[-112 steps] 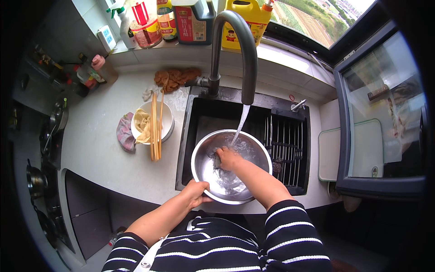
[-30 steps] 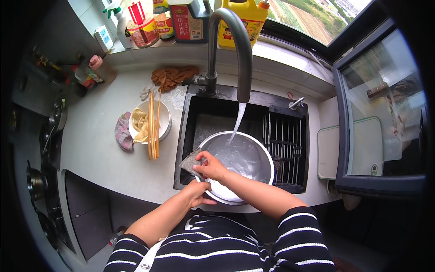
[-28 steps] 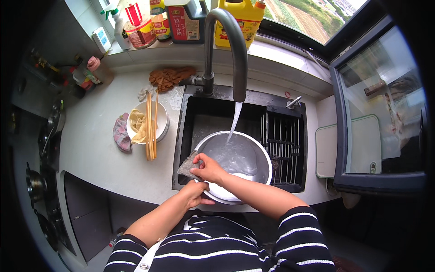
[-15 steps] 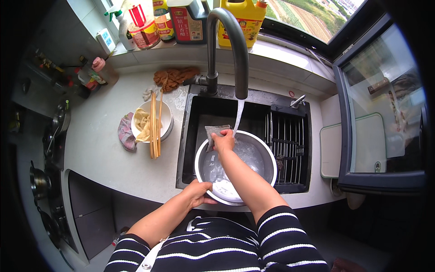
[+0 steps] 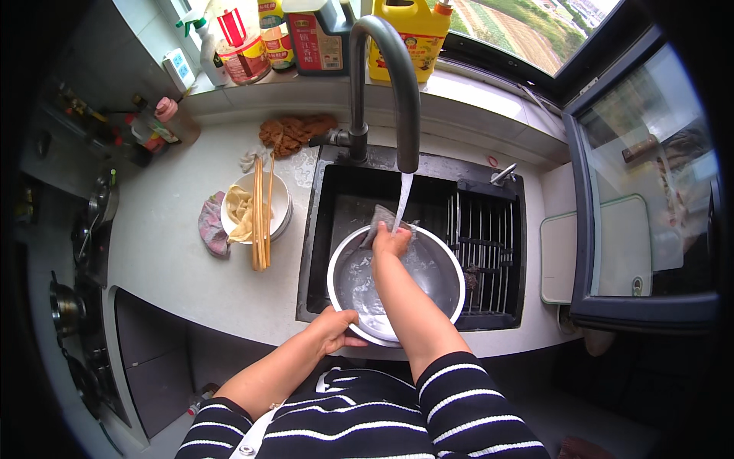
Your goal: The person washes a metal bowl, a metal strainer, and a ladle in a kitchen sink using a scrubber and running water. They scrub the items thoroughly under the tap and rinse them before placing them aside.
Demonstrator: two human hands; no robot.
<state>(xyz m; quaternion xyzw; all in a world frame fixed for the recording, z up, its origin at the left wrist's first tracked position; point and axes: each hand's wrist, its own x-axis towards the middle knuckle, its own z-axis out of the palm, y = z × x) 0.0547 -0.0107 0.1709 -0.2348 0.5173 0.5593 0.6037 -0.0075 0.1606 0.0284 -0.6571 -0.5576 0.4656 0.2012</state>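
Note:
A round metal basin point(image 5: 460, 294) with some water in it is held at the near side of the black sink point(image 5: 304, 294). My left hand point(image 5: 333, 329) grips its near left rim, thumb over the edge and fingers underneath. Over the basin's far side, my right hand point(image 5: 391, 241) is closed on a grey cleaning cloth point(image 5: 376, 219). Water point(image 5: 404, 197) runs from the dark tap point(image 5: 408, 126) onto this hand and the cloth. My right forearm covers part of the basin's inside.
A metal drying rack point(image 5: 489, 252) fills the sink's right side. On the left counter are a bowl point(image 5: 283, 200) with long chopsticks point(image 5: 258, 218) across it, a patterned cloth point(image 5: 213, 224) and a brown rag point(image 5: 294, 134). An open window point(image 5: 577, 229) juts in at right. Bottles point(image 5: 405, 42) line the sill.
My right hand and the grey cloth have shifted rightward, into the stream. My left hand keeps its hold on the basin, which has barely moved.

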